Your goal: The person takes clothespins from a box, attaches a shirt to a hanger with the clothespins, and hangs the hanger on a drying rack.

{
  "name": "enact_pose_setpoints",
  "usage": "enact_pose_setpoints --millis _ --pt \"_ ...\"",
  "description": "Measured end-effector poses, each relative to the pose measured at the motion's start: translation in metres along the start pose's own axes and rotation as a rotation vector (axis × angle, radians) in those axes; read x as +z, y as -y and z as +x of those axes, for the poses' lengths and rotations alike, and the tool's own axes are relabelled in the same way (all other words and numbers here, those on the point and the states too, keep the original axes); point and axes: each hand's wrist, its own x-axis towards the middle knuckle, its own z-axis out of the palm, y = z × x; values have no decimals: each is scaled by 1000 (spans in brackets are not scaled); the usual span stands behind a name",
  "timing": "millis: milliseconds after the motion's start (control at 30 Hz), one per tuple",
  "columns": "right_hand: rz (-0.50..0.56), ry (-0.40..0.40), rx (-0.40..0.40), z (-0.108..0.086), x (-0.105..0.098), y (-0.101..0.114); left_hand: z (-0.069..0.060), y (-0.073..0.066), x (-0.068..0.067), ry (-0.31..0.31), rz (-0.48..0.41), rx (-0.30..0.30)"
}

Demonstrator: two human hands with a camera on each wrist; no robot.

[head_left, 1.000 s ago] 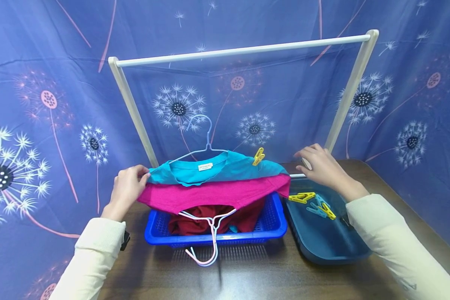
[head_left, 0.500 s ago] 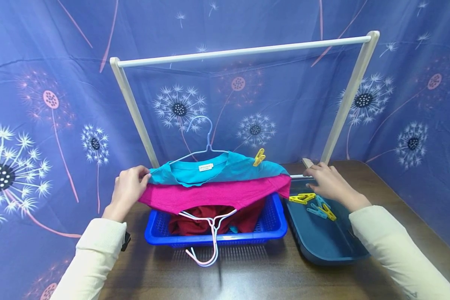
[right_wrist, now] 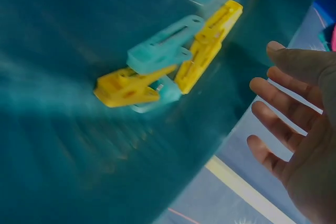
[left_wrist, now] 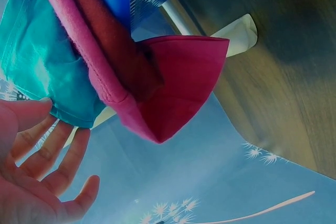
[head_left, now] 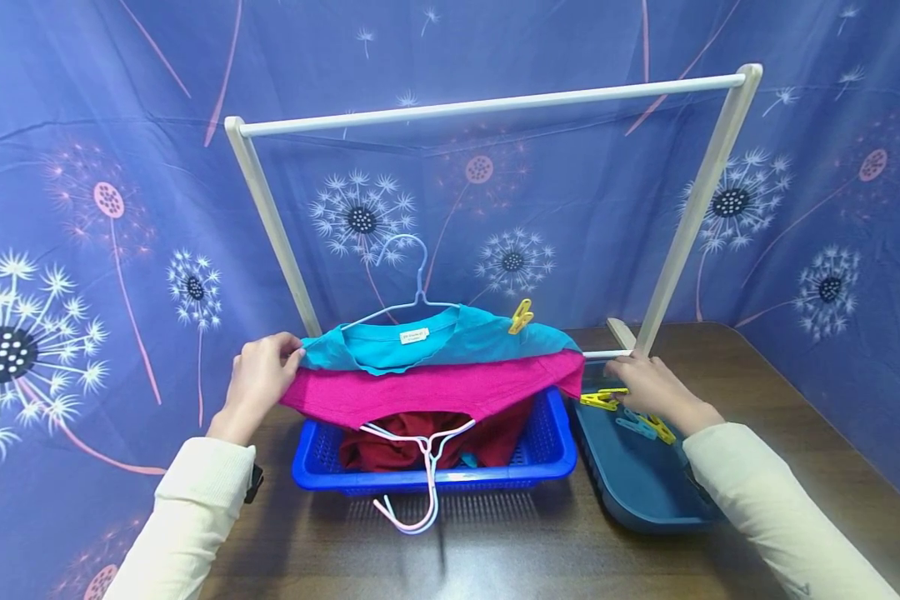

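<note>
My left hand (head_left: 258, 375) pinches the sleeve end of a turquoise shirt (head_left: 483, 329) between thumb and fingers; the left wrist view shows the sleeve edge (left_wrist: 73, 114) there. The shirt is on a blue hanger (head_left: 422, 283), and a yellow clothespin (head_left: 521, 317) grips its right shoulder. A pink shirt (head_left: 420, 390) lies in front of it. My right hand (head_left: 656, 387) is over the back of a dark teal tray (head_left: 645, 496). In the right wrist view its fingers are spread and hold nothing, beside yellow clothespins (right_wrist: 210, 45) and light-blue clothespins (right_wrist: 165, 43) in the tray.
A blue basket (head_left: 435, 482) with dark red cloth (head_left: 390, 450) stands under the shirts. White and pink hanger hooks (head_left: 427, 492) hang over its front. Behind rises a rack with a white bar (head_left: 487, 106) and wooden posts (head_left: 697, 208). Patterned fabric surrounds the wooden table (head_left: 330, 550).
My right hand has moved down and toward me, from beside the rack's right foot to the clothespins in the tray. The left hand keeps its pinch on the sleeve.
</note>
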Motion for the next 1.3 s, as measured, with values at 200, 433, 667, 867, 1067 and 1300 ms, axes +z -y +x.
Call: enact_pose_setpoints --millis 200,433,667,867,1067,1300 --pt "-6 14 5 -1 11 0 -1 -1 -1 10 1 -10" --pt "-20 54 36 0 19 -3 -2 -2 -1 19 -1 -11" --pt "-37 40 28 -2 29 -5 -3 -2 -2 30 6 -12" --pt "-67 17 28 -1 34 -3 -3 -2 -3 27 8 -9" --pt "-75 15 39 1 35 1 -3 -2 -3 27 7 -7" --pt "-64 22 50 3 36 1 -3 -3 -4 27 7 -6"
